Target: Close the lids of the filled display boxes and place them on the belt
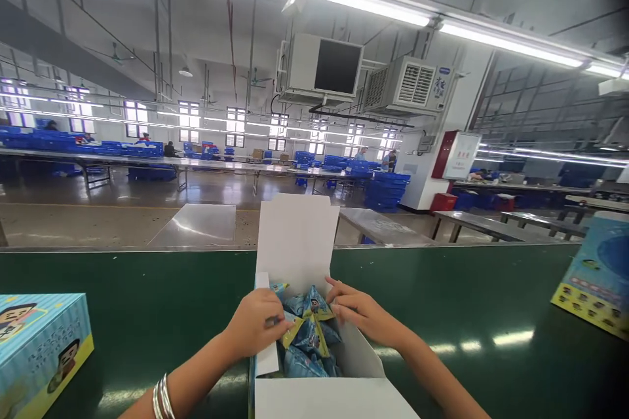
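Observation:
An open white-lined carton (314,399) stands in front of me, its tall lid flap (297,236) raised at the back. Blue and yellow pyramid-shaped packets (309,337) lie piled inside. My left hand (259,322) is over the left side flap (268,359), fingers loosely curled, a gap showing between thumb and fingers. Its thumb reaches the edge of a yellow-sided packet (291,332); I see no packet gripped. At the right wall, my right hand (361,314) has its fingers stretched out and apart, the tips touching or just above the packets and carton edge.
The carton is on a green work surface (162,314). A printed blue and yellow box (44,347) sits at the left, another printed box (597,275) at the far right. Beyond the edge are metal tables (204,222), stacked blue crates (386,191) and several people in the distance.

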`<state>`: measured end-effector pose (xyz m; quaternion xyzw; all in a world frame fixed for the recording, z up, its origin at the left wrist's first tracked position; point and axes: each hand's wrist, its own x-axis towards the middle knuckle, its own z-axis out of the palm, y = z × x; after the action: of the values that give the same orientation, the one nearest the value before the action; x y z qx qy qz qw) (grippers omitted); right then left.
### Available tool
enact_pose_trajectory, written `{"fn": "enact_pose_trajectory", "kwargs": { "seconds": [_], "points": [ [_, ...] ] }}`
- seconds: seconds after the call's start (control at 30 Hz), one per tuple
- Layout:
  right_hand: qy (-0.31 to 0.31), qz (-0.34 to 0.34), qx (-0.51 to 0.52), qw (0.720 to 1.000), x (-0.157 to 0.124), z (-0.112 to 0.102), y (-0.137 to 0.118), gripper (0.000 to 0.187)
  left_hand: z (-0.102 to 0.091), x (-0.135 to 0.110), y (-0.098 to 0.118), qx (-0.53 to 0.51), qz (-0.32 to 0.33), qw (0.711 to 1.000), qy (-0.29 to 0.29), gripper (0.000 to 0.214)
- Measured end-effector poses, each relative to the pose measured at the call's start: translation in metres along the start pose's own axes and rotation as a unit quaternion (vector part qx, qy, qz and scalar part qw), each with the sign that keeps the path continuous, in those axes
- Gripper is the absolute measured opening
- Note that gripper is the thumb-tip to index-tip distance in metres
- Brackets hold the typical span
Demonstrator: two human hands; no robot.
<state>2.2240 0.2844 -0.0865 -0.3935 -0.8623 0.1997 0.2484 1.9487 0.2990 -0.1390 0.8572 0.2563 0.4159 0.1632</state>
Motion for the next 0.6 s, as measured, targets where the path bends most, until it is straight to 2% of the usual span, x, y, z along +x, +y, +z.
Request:
{"fn": "enact_pose_trajectory", "kwargs": {
  "seconds": [0.07, 0.17, 0.23, 0.3, 0.37, 0.43, 0.5, 0.57, 0.6],
  "points": [
    [0.043, -0.018, 0.005, 0.999, 0.001, 0.007, 0.005, 0.052, 0.0, -0.004, -0.004, -0.016, 0.011, 1.0, 0.003, 0.042],
    [0.109, -0.054, 0.038, 0.992, 0.003, 0.018, 0.011, 0.055, 0.001, -0.006, -0.008, -0.021, 0.032, 0.999, 0.019, 0.048],
    [0.119, -0.075, 0.05, 0.989, 0.008, 0.023, 0.01, 0.057, -0.002, -0.006, -0.009, -0.016, 0.041, 0.999, 0.032, 0.051],
    [0.081, -0.086, 0.019, 0.993, 0.017, 0.025, 0.004, 0.055, -0.007, -0.008, -0.01, -0.011, 0.049, 0.998, 0.034, 0.055],
    [0.002, -0.089, -0.058, 0.994, 0.028, 0.028, -0.005, 0.05, -0.014, -0.012, -0.01, -0.007, 0.056, 0.998, 0.038, 0.059],
    [-0.08, -0.086, -0.153, 0.981, 0.037, 0.032, -0.014, 0.042, -0.018, -0.02, -0.011, 0.003, 0.058, 0.996, 0.067, 0.055],
    [-0.141, -0.083, -0.227, 0.96, 0.044, 0.037, -0.023, 0.036, -0.021, -0.032, -0.012, 0.026, 0.055, 0.991, 0.12, 0.042],
    [-0.141, -0.074, -0.241, 0.957, 0.045, 0.044, -0.029, 0.031, -0.026, -0.048, -0.01, 0.051, 0.068, 0.984, 0.158, 0.026],
    [-0.108, -0.063, -0.228, 0.966, 0.044, 0.047, -0.031, 0.026, -0.031, -0.057, -0.007, 0.058, 0.078, 0.983, 0.155, 0.021]
  ]
}}
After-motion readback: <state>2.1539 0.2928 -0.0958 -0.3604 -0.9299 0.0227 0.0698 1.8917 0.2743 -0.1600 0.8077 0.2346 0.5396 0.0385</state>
